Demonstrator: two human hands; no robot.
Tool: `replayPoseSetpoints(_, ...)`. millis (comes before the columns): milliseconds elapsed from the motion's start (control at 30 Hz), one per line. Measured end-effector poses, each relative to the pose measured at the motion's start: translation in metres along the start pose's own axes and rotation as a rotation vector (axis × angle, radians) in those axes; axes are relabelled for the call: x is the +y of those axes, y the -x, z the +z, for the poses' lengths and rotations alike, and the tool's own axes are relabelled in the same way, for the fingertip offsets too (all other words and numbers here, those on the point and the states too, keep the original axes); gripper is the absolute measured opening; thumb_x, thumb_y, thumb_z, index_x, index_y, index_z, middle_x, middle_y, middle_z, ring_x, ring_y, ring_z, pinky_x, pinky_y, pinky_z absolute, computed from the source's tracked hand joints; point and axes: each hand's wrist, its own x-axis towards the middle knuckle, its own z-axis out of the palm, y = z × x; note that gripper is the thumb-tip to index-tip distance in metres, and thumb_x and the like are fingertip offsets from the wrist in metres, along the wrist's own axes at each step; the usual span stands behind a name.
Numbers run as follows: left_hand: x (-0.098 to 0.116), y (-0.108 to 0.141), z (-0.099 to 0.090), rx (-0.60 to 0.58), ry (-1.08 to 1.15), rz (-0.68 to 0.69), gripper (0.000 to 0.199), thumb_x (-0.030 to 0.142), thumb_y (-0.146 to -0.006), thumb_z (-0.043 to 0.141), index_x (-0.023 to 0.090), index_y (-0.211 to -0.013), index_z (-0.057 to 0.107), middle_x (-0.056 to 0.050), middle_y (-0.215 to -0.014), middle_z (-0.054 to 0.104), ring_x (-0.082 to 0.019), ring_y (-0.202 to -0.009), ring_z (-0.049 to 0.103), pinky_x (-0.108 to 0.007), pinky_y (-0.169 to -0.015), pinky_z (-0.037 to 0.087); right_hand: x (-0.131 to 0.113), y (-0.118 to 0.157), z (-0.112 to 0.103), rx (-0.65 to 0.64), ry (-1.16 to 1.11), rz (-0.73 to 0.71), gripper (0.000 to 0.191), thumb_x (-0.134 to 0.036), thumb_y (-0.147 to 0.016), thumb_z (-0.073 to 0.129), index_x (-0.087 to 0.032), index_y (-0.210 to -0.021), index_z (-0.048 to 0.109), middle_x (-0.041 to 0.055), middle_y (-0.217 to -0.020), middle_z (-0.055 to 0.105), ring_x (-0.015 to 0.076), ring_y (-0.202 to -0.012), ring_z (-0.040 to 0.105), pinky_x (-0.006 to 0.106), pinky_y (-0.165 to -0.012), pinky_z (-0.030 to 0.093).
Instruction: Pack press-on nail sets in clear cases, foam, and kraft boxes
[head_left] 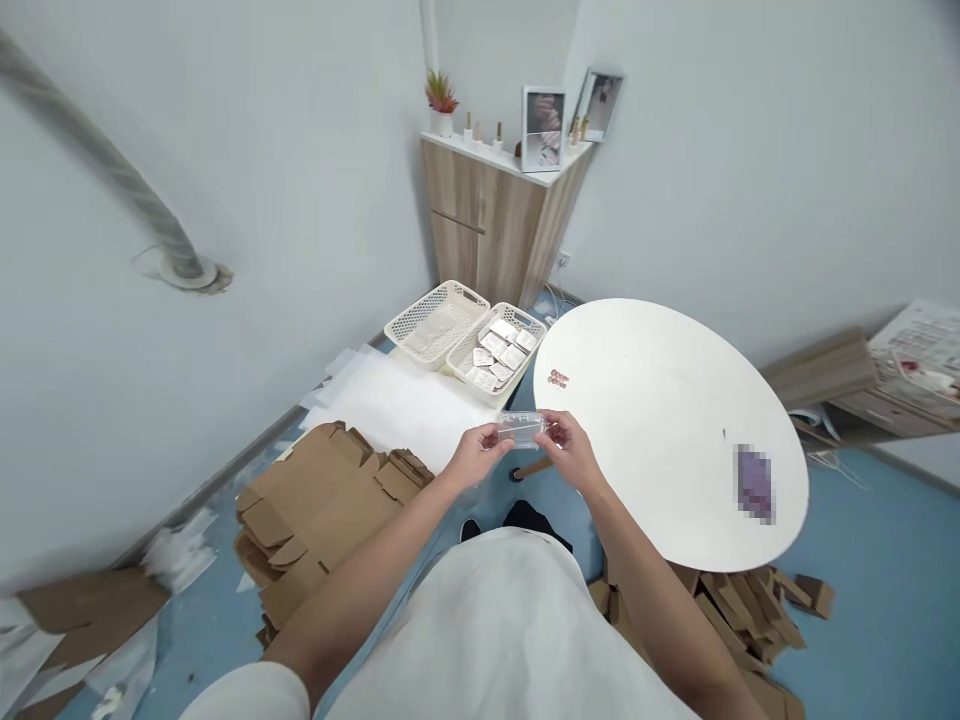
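Observation:
Between my two hands is a small clear plastic box (520, 430), held level in front of my body. My left hand (480, 452) grips its left end with thumb and fingers. At the opposite end, my right hand (567, 446) pinches the box near the edge of the white round table (645, 400). A small cluster of reddish-pink pieces (558, 379) lies on that table, just beyond my right hand. Farther ahead, a white basket (455, 362) holds several small white printed packets (503, 346).
Left of that stands another white basket (397, 328) with clear plastic inside. White sheets (397, 395) and flattened brown cardboard boxes (330, 500) lie on my left. More cardboard (742, 610) is under the table. A wooden cabinet (487, 200) fills the corner. A blurred purple item (754, 483) sits on the table.

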Motion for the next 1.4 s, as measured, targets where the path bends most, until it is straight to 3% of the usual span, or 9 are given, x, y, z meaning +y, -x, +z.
replayPoseSetpoints(167, 0.005, -0.007, 0.037, -0.166, 0.184, -0.154, 0.031, 0.037, -0.066, 0.067, 0.016, -0.088, 0.065, -0.004, -0.082, 0.066, -0.016, -0.075, 0.059, -0.03, -0.073, 0.046, 0.013, 0.021, -0.032, 0.144, -0.212, 0.185, 0.044, -0.042, -0.068, 0.062, -0.024, -0.107, 0.056, 0.004, -0.096, 0.056, 0.0123, -0.066, 0.051, 0.029, -0.062, 0.045)
replayPoseSetpoints(367, 0.014, -0.023, 0.098, -0.38, 0.185, -0.264, 0.033, 0.041, -0.066, 0.066, 0.016, -0.088, 0.065, -0.003, -0.074, 0.065, -0.015, -0.07, 0.059, -0.03, -0.071, 0.045, 0.031, 0.045, -0.083, 0.307, -0.318, 0.247, 0.034, -0.043, -0.068, 0.062, -0.022, -0.094, 0.06, 0.0023, -0.082, 0.06, 0.0131, -0.067, 0.052, 0.029, -0.063, 0.043)
replayPoseSetpoints(467, 0.015, -0.034, 0.129, -0.363, 0.171, -0.289, 0.031, 0.042, -0.067, 0.065, 0.015, -0.082, 0.065, -0.003, -0.071, 0.063, -0.013, -0.066, 0.057, -0.028, -0.07, 0.045, 0.044, 0.056, -0.116, 0.367, -0.335, 0.267, 0.033, -0.043, -0.066, 0.063, -0.021, -0.09, 0.061, 0.0035, -0.085, 0.061, 0.0134, -0.068, 0.052, 0.03, -0.063, 0.044)
replayPoseSetpoints(633, 0.017, -0.055, 0.176, -0.192, 0.199, -0.257, 0.03, 0.041, -0.067, 0.065, 0.015, -0.082, 0.061, -0.001, -0.069, 0.059, -0.011, -0.067, 0.056, -0.025, -0.069, 0.044, 0.072, 0.071, -0.161, 0.43, -0.45, 0.343, 0.027, -0.041, -0.066, 0.063, -0.02, -0.082, 0.057, -0.0004, -0.075, 0.055, 0.0104, -0.059, 0.051, 0.029, -0.06, 0.046)
replayPoseSetpoints(767, 0.017, -0.065, 0.215, -0.183, 0.229, -0.256, 0.037, 0.042, -0.071, 0.061, 0.019, -0.099, 0.057, -0.004, -0.09, 0.059, -0.013, -0.08, 0.058, -0.026, -0.071, 0.045, 0.091, 0.082, -0.18, 0.465, -0.731, 0.408, 0.029, -0.035, -0.063, 0.067, -0.024, -0.083, 0.049, -0.0017, -0.078, 0.054, 0.0129, -0.068, 0.057, 0.032, -0.066, 0.05)
replayPoseSetpoints(933, 0.005, -0.067, 0.261, -0.191, 0.109, -0.28, 0.039, 0.034, -0.064, 0.068, 0.017, -0.097, 0.056, -0.004, -0.085, 0.058, -0.011, -0.072, 0.057, -0.026, -0.069, 0.045, 0.112, 0.095, -0.198, 0.382, -0.838, 0.474, 0.036, -0.03, -0.061, 0.068, -0.026, -0.088, 0.045, -0.0022, -0.084, 0.055, 0.0134, -0.075, 0.059, 0.036, -0.075, 0.051)
replayPoseSetpoints(1067, 0.0, -0.069, 0.281, -0.171, 0.082, -0.33, 0.042, 0.032, -0.064, 0.068, 0.017, -0.101, 0.053, -0.002, -0.082, 0.058, -0.012, -0.071, 0.058, -0.028, -0.07, 0.045, 0.13, 0.097, -0.221, 0.38, -0.763, 0.482, 0.036, -0.032, -0.062, 0.066, -0.026, -0.091, 0.046, -0.0017, -0.085, 0.055, 0.0135, -0.077, 0.057, 0.036, -0.074, 0.051)
replayPoseSetpoints(1200, 0.003, -0.075, 0.29, -0.189, 0.082, -0.366, 0.05, 0.033, -0.068, 0.066, 0.022, -0.113, 0.047, -0.001, -0.083, 0.058, -0.014, -0.078, 0.06, -0.029, -0.072, 0.044, 0.144, 0.09, -0.247, 0.364, -0.621, 0.467, 0.028, -0.035, -0.067, 0.06, -0.024, -0.092, 0.054, 0.0004, -0.088, 0.054, 0.0114, -0.07, 0.055, 0.031, -0.069, 0.049)
replayPoseSetpoints(1400, -0.002, -0.079, 0.298, -0.246, 0.02, -0.46, 0.031, 0.036, -0.065, 0.068, 0.017, -0.089, 0.061, -0.004, -0.077, 0.06, -0.013, -0.071, 0.057, -0.029, -0.07, 0.044, 0.156, 0.075, -0.269, 0.201, -0.419, 0.479, 0.03, -0.035, -0.073, 0.054, -0.023, -0.101, 0.058, 0.001, -0.082, 0.057, 0.0127, -0.069, 0.053, 0.034, -0.074, 0.045)
